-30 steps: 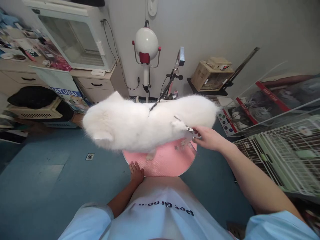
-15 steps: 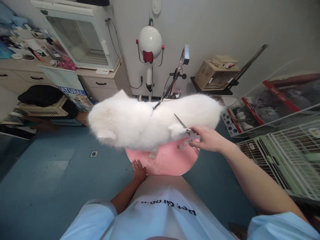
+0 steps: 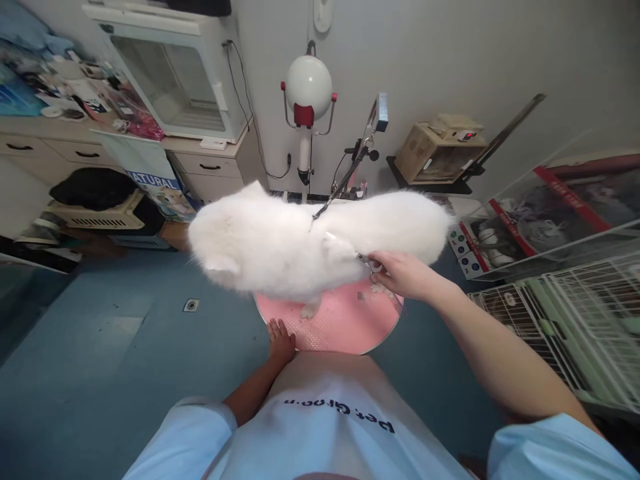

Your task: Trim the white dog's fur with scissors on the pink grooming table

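Note:
A fluffy white dog [image 3: 270,240] stands on a round pink grooming table [image 3: 345,330], its head toward the left. A dark strap [image 3: 341,185] runs down from a metal arm to its neck or back. My right hand [image 3: 407,273] is closed on the handles of grooming scissors [image 3: 364,259], at the dog's near flank. Their blades are mostly sunk in or hidden by the white fur. My left hand [image 3: 281,340] rests flat on the table's near left edge, fingers stretched out, holding nothing. Small tufts of cut fur [image 3: 379,291] show by the dog's paws.
Behind the dog stand a white round dryer [image 3: 309,90] on a pole and a glass-fronted white cabinet [image 3: 170,80] on drawers. A wooden box [image 3: 440,153] sits on a wall shelf. Wire cages [image 3: 575,327] stand at the right, a pet carrier [image 3: 100,217] at the left.
My right hand has moved slightly left, and the scissors' blades, which lay visible over the fur pointing up-left, are now mostly out of sight. The view has shifted a little; my left hand stays put.

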Demonstrator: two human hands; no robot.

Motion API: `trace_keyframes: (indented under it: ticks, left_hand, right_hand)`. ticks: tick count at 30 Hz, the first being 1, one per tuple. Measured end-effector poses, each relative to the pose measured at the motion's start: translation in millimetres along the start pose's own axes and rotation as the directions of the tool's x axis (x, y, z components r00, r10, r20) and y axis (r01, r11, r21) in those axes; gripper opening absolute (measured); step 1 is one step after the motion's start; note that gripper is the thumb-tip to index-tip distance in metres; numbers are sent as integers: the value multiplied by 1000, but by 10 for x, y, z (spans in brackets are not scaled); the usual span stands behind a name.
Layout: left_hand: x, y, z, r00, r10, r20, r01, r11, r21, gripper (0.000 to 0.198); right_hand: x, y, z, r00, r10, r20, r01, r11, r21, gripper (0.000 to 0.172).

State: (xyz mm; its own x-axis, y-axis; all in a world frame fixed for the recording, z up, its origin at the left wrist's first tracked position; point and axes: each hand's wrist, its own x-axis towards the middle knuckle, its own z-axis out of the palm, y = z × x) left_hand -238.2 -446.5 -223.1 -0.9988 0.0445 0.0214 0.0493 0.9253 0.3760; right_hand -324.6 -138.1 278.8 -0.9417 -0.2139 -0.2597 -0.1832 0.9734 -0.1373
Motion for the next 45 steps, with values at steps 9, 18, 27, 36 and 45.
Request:
trace_keyframes:
  ticks: [9, 18, 27, 36, 45]
  left_hand:
    - [2, 32, -35, 1000, -15, 3, 15, 1000, -1, 68]
    - [9, 49, -38, 1000, -24, 7, 24, 999, -32, 68]
    - [1, 75, -28, 999, -41, 22, 42, 998, -56, 68]
    - [20, 59, -22, 999, -41, 31, 42, 998, -38, 69]
    - [22, 42, 32, 999, -32, 0, 32, 999, -29, 68]
  right_hand:
    - [59, -124, -70, 1000, 17, -13, -18, 999, -51, 48]
    - [164, -72, -282, 998, -16, 57, 15, 1000, 16, 37]
    - [340, 2, -378, 997, -23, 77, 21, 999, 31, 34]
    - [452, -17, -443, 997, -23, 74, 25, 999, -27, 35]
    - [531, 37, -516, 997, -28, 75, 33, 997, -70, 29]
